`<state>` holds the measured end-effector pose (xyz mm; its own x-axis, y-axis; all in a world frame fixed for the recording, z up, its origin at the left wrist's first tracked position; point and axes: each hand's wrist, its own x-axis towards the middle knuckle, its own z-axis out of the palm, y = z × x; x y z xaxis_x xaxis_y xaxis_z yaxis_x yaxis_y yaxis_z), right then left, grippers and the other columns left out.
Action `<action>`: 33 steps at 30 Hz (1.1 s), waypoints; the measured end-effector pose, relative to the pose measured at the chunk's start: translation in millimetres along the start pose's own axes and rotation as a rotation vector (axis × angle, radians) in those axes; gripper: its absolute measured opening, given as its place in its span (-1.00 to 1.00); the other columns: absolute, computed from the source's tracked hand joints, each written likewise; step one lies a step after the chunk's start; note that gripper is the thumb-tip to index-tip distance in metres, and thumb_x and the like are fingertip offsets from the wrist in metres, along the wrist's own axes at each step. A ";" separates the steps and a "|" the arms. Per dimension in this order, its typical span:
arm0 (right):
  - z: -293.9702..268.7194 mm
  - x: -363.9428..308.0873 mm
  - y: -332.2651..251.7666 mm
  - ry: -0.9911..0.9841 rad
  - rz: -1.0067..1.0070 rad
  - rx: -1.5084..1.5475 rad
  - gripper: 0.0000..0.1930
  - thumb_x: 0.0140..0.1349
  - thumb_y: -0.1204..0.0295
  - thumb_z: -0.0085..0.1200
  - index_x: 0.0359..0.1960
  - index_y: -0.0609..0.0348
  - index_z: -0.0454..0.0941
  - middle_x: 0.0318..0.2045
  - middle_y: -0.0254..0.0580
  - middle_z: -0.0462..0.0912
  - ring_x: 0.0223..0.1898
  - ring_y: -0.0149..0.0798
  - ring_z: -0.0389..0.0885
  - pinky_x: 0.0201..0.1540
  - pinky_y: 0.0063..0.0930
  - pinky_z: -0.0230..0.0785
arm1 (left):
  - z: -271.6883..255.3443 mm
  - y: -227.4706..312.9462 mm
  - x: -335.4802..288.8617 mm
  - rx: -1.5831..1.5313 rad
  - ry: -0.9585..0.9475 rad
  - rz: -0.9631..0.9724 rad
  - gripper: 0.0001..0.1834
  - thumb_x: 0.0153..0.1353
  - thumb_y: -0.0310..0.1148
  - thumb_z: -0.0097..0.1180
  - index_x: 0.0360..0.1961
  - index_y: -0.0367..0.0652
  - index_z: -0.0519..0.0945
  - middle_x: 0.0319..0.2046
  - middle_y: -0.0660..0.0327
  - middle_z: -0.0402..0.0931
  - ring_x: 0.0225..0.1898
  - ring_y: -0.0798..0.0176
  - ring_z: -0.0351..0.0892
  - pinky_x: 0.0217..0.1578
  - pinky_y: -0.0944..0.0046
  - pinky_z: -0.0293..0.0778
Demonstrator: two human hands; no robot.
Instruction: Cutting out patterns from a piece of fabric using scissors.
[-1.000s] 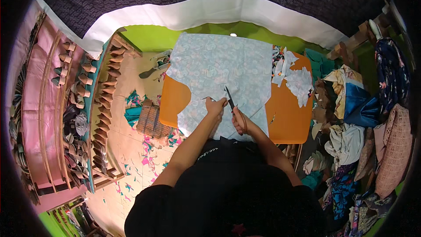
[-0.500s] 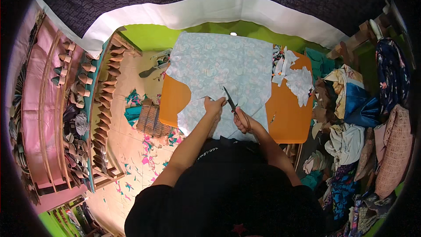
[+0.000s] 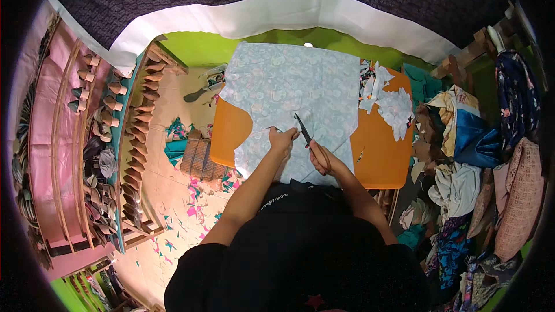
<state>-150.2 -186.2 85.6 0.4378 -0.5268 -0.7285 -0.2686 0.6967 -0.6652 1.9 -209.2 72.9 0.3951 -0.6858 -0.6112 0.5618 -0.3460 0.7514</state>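
Pale blue-grey patterned fabric is spread over an orange table, its lower part close to my body. My right hand is wrapped around the handles of dark-bladed scissors, whose tips point away from me and to the left over the fabric. Just left of the blades, my left hand is closed, thumb and fingers pinching a bit of the fabric. How much cloth lies inside the fingers is hidden.
White fabric scraps lie on the table's right side. Piled cloths crowd the right. At left stands a rack of shoe forms. Colourful offcuts litter the floor, near a brown woven-looking bundle.
The scissor blades look slightly more closed than before. Both hands and the fabric stay nearly in the same place.
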 end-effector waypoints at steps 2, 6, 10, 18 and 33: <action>-5.2 -3.0 0.0 -0.030 0.025 0.001 -0.32 -0.07 -0.35 -0.40 -0.61 0.13 0.24 -0.86 -0.50 0.04 -0.90 -0.54 -0.01 -0.87 -0.66 -0.16 | -2.8 -1.1 2.7 -0.033 -0.004 0.009 -0.32 -0.28 -0.72 0.10 -0.13 -0.52 -0.01 -0.42 -0.03 0.24 -0.51 0.10 0.44 -0.57 0.23 0.49; -9.0 -1.3 -3.9 -0.095 0.150 0.036 -0.31 -0.07 -0.35 -0.40 -0.61 0.15 0.24 -0.86 -0.51 0.03 -0.91 -0.52 -0.02 -0.88 -0.64 -0.16 | -6.3 -6.2 2.5 0.023 -0.047 0.008 -0.38 -0.27 -0.67 0.13 -0.21 -0.56 0.02 -0.43 -0.06 0.29 -0.50 0.11 0.47 -0.57 0.26 0.48; -5.7 -0.1 -7.4 -0.009 0.077 -0.039 -0.30 -0.08 -0.36 -0.40 -0.61 0.16 0.23 -0.87 -0.53 0.02 -0.92 -0.52 -0.03 -0.89 -0.63 -0.16 | -8.9 -7.4 2.3 0.079 -0.067 0.044 -0.39 -0.24 -0.63 0.15 -0.24 -0.61 0.03 -0.46 -0.10 0.35 -0.52 0.12 0.49 -0.57 0.29 0.48; -12.5 -4.0 -5.0 -0.171 0.191 0.008 -0.27 -0.10 -0.38 -0.48 -0.54 0.16 0.22 -0.86 -0.53 0.00 -0.90 -0.52 -0.02 -0.86 -0.62 -0.10 | -20.2 -9.2 9.2 0.056 -0.090 -0.003 -0.53 -0.19 -0.67 0.10 -0.35 -0.44 0.05 -0.49 -0.07 0.34 -0.54 0.11 0.48 -0.59 0.27 0.47; -19.8 -24.9 6.4 0.006 -0.173 0.214 -0.48 0.09 -0.11 -0.26 -0.39 0.19 0.27 -0.76 -0.50 0.13 -0.79 -0.60 0.06 -0.78 -0.70 -0.05 | -22.2 75.0 -48.3 0.324 -0.480 0.217 -0.45 -0.29 -0.54 0.29 -0.45 -0.21 0.09 -0.53 0.29 0.09 -0.52 0.41 0.33 -0.51 0.38 0.44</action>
<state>-179.8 -178.2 96.2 0.4557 -0.6496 -0.6086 -0.0028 0.6827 -0.7307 41.0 -187.7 153.3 0.0624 -0.9480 -0.3121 0.2265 -0.2911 0.9295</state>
